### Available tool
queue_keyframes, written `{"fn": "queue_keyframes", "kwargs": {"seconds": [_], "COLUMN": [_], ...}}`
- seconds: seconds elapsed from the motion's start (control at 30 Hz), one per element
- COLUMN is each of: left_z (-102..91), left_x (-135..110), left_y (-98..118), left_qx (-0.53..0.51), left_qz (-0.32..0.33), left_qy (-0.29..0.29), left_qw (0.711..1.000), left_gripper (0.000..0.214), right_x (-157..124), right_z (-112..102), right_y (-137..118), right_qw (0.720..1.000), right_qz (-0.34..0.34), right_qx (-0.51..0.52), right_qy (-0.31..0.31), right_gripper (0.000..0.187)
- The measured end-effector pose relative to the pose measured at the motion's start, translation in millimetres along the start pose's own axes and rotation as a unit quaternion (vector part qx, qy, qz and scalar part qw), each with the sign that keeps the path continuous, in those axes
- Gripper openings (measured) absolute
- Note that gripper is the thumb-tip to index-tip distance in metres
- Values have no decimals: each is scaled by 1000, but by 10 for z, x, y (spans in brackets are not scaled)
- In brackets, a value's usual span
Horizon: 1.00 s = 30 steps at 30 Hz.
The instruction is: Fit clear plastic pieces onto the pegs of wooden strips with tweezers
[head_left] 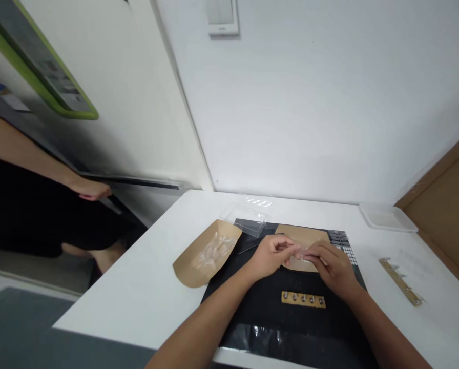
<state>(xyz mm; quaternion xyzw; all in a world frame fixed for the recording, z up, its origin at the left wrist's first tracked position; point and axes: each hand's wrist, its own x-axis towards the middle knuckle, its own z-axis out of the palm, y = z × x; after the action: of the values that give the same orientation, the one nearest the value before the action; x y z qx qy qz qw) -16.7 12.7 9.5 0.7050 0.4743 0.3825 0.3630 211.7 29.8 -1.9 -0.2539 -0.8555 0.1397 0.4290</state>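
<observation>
My left hand (272, 254) and my right hand (335, 267) meet over the black mat, fingertips pinched close together. Between them is a small clear plastic piece (299, 252); its exact kind is too small to make out. Beneath the fingers lies a brown paper piece (302, 233), partly covered by both hands. Nearer to me on the black mat (252, 307) rests a wooden strip (303, 299) with several small metal studs. Left of the mat, a brown paper tray (189, 264) holds crumpled clear plastic pieces (216, 249).
Clear plastic packaging (247, 215) lies at the mat's far left corner. On the white table's right are a second studded strip (400, 282) and a shallow translucent container (387, 218). A cardboard box (444, 210) stands at the far right. Another person's hand (93, 189) is at left.
</observation>
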Motion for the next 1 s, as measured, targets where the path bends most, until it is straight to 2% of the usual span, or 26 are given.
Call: {"fn": "queue_keyframes", "kwargs": {"seconds": [0.07, 0.17, 0.27, 0.37, 0.5, 0.63, 0.9, 1.0], "left_z": [-99, -298, -461, -519, -481, -438, -424, -412], "left_x": [-15, -34, -43, -42, -38, -35, -13, -5], "left_y": [3, -28, -87, -143, -208, -265, -299, -284], "left_qx": [94, 237, 342, 406, 451, 471, 466, 460], "left_qz": [26, 51, 66, 75, 76, 70, 68, 74], "left_qy": [29, 58, 41, 10, -21, -28, -27, -19], "left_qw": [995, 968, 936, 911, 889, 879, 882, 885], "left_gripper": [40, 30, 24, 21, 21, 25, 28, 25], "right_x": [-17, -30, -35, -41, -51, -58, -78, -90], "right_z": [7, 18, 25, 29, 28, 34, 63, 88], "right_y": [24, 43, 51, 58, 64, 63, 103, 128], "right_qw": [1000, 999, 998, 997, 997, 997, 996, 995], "right_qz": [3, 21, 34, 37, 32, 40, 65, 79], "right_qx": [-20, -41, -55, -64, -71, -66, -58, -57], "right_qy": [-11, -12, 5, 23, 18, -6, -36, -22], "right_gripper": [13, 9, 8, 9, 11, 11, 14, 15]}}
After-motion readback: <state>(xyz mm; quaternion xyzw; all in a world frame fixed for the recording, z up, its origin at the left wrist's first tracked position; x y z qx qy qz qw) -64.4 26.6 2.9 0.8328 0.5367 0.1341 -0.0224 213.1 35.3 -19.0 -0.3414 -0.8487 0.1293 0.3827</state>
